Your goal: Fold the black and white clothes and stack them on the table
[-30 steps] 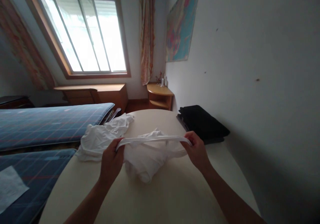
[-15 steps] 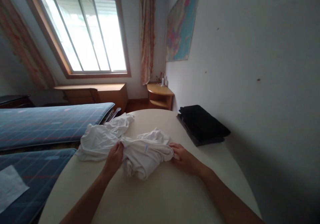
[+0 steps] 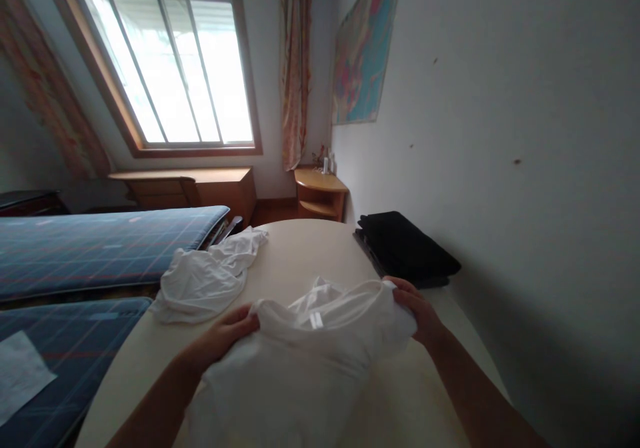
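Observation:
A white T-shirt (image 3: pixel 295 375) hangs spread between my two hands, its round neckline and a small label facing up. My left hand (image 3: pixel 227 331) pinches the shirt at the left side of the collar. On the other side, my right hand (image 3: pixel 415 305) grips the right shoulder, close to the black folded stack. The shirt's lower part drapes toward me and runs out of the bottom of the view. Another crumpled white garment (image 3: pixel 200 285) lies on the left side of the round table, apart from both hands.
The cream round table (image 3: pixel 295 248) stands against the right wall. Folded black cloth (image 3: pixel 407 248) lies at its right edge. Blue plaid mattresses (image 3: pixel 110 245) are on the left, with a white sheet of paper (image 3: pixel 23 375) on the nearer one. A corner shelf (image 3: pixel 320 180) stands behind.
The bunched T-shirt has been opened out and drawn nearer to me. My hands have moved apart, the right one further right. The other white garment has stayed put.

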Demonstrator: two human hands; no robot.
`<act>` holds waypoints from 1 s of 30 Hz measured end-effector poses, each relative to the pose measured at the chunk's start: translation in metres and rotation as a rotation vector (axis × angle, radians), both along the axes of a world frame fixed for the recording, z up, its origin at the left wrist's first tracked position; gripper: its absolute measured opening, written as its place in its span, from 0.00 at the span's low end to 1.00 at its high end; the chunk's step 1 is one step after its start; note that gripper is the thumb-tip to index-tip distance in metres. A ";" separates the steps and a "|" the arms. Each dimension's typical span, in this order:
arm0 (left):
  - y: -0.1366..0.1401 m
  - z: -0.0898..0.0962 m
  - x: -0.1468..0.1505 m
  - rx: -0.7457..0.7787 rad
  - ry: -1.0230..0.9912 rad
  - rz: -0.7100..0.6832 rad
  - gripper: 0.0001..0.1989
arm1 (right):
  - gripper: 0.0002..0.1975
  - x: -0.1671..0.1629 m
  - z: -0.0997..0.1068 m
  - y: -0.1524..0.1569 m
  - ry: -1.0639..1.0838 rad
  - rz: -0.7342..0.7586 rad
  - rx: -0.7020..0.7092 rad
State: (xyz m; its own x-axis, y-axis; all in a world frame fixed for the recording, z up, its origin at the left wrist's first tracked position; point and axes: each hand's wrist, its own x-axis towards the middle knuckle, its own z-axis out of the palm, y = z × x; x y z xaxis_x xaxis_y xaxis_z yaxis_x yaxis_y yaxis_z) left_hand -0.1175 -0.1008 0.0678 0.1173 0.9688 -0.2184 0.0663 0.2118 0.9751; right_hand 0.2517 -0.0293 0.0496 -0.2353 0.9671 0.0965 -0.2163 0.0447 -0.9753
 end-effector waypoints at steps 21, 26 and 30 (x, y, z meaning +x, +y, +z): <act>-0.002 -0.010 0.009 0.181 0.380 -0.429 0.21 | 0.14 -0.021 0.006 -0.012 -0.621 0.646 0.090; 0.025 -0.013 -0.015 0.266 0.140 0.218 0.34 | 0.16 -0.010 0.003 0.005 -0.288 0.015 0.183; 0.048 -0.034 -0.026 0.377 0.241 0.418 0.43 | 0.30 -0.014 -0.017 0.023 -0.262 -0.229 0.248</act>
State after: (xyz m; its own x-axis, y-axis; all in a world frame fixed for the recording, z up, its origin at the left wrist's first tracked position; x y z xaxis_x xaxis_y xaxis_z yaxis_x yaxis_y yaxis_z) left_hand -0.1433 -0.0531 0.0341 -0.2991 0.9380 0.1754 0.2803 -0.0893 0.9557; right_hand 0.2377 -0.0059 0.0329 -0.0645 0.9524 0.2979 0.0806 0.3025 -0.9497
